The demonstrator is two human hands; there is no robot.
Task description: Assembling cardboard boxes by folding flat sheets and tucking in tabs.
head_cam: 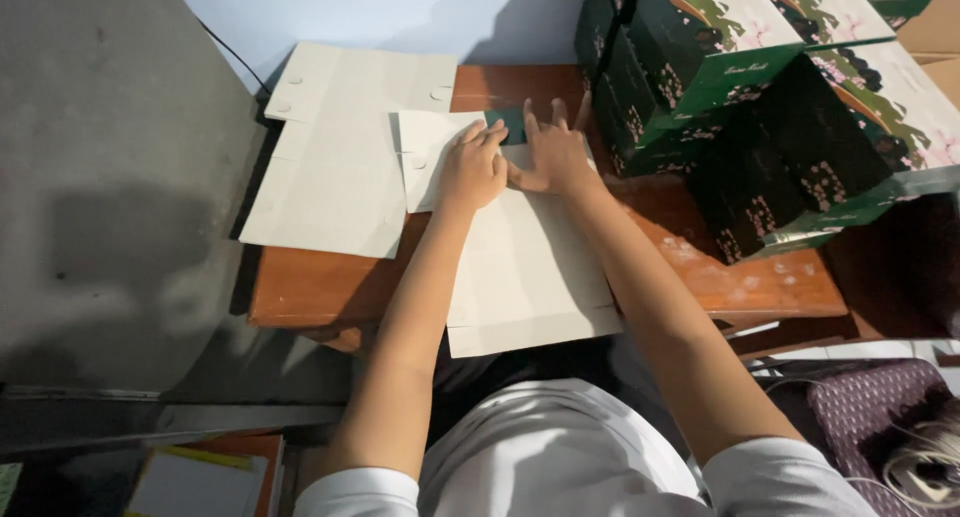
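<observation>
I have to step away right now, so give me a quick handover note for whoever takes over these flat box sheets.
Left hand: curled, pressing a folded flap of the grey flat cardboard sheet on the brown wooden table.
Right hand: fingers spread, flat on the same sheet beside a dark green panel.
Done: several dark green floral boxes stand assembled at right.
Left: this sheet is still flat; more grey flat sheets lie unfolded at left.

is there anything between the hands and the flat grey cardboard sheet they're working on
Nothing visible. The left hand and the right hand both rest directly on the flat grey cardboard sheet at its far end, on the brown wooden table. The stacked dark green floral boxes stand off to the right.
</observation>
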